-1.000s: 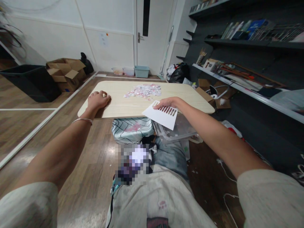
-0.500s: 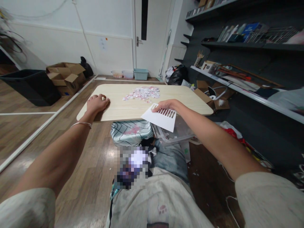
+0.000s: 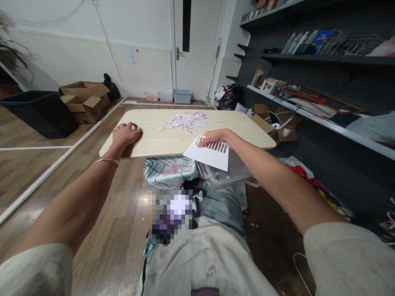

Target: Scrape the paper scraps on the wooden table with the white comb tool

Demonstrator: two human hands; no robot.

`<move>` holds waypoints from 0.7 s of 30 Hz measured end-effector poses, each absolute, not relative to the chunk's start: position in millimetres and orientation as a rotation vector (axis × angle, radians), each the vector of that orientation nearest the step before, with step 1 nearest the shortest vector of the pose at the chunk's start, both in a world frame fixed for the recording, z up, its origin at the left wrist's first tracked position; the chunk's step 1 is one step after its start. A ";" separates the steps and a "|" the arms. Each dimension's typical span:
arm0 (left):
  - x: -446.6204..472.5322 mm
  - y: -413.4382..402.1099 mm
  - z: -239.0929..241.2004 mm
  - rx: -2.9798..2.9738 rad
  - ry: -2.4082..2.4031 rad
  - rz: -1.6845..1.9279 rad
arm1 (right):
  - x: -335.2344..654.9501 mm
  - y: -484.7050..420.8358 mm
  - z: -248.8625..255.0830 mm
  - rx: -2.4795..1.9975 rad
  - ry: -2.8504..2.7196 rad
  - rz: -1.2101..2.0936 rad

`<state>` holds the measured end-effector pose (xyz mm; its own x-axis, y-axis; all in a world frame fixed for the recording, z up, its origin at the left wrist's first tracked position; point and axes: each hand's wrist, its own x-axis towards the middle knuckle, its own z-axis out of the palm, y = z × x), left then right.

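Note:
My right hand (image 3: 212, 136) grips a white scraper (image 3: 210, 156), a flat trapezoid plate with a row of slots along its upper side. The scraper's wide edge hangs over the near edge of the pale wooden table (image 3: 234, 127), above a clear plastic box (image 3: 228, 181) with small bits inside. On the table's left part rests my left hand (image 3: 126, 133), its fingers curled. A small pale spot shows among those fingers, and I cannot make out what it is. Farther back lies a heap of small white and pink paper-like pieces (image 3: 187, 120), apart from both hands.
A checked fabric item (image 3: 169, 172) lies below the near table edge. At left stand a black bin (image 3: 40, 113) and open cardboard boxes (image 3: 84, 98). Dark shelves (image 3: 308, 59) line the right side. A blue-green basket (image 3: 182, 96) sits by the door.
The scraper in my right hand has tilted very slightly. The whole view has shifted a little; my left hand stays in its place on the table.

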<state>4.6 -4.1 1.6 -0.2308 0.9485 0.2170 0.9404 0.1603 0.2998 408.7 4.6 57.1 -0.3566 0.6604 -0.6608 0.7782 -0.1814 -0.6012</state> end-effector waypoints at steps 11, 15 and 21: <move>7.3 -6.5 5.1 1.926 2.370 0.606 | 411.5 -8.2 56.0 1.948 1.891 -1.964; 9.3 -8.3 6.6 1.912 2.379 0.584 | 403.8 -9.4 54.2 2.103 1.818 -2.053; 8.8 -8.4 5.6 1.940 2.372 0.598 | 395.1 -12.8 58.9 2.214 1.908 -1.737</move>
<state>8.8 -8.4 5.6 -0.2274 0.9479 0.2233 0.9404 0.1542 0.3030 395.1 -12.8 58.9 -0.1327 0.8493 -0.5110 0.5879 -0.3476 -0.7304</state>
